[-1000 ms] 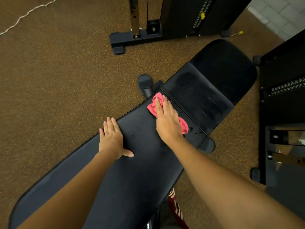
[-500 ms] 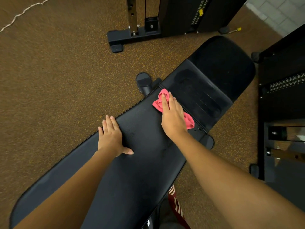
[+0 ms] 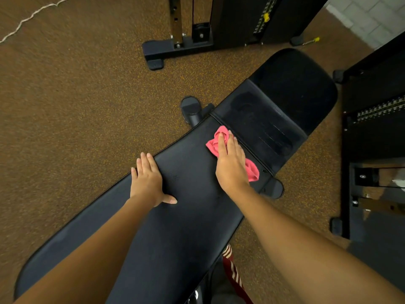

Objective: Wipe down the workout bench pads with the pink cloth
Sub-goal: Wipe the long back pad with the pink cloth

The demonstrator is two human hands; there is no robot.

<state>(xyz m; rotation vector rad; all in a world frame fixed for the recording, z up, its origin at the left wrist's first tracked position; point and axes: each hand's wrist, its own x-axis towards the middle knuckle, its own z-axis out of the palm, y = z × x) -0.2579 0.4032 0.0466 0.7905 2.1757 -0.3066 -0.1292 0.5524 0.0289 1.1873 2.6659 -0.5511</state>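
Observation:
A long black back pad (image 3: 188,207) runs from lower left to the middle of the view. A shorter black seat pad (image 3: 285,102) continues it toward the upper right. My right hand (image 3: 230,165) lies flat on a crumpled pink cloth (image 3: 252,171) and presses it onto the far end of the back pad, beside the gap between the two pads. Parts of the cloth stick out past my fingertips and by my wrist. My left hand (image 3: 148,182) rests palm down on the left edge of the back pad, fingers together, thumb out, holding nothing.
Speckled brown rubber floor (image 3: 76,106) surrounds the bench. A weight machine base (image 3: 175,47) stands behind it, and another black machine frame (image 3: 372,139) is close on the right. Bench frame caps (image 3: 190,108) stick out on both sides at the gap. A white cord (image 3: 28,17) lies far left.
My right hand slid the pink cloth a short way along the far end of the back pad. My left hand stayed planted on the left edge.

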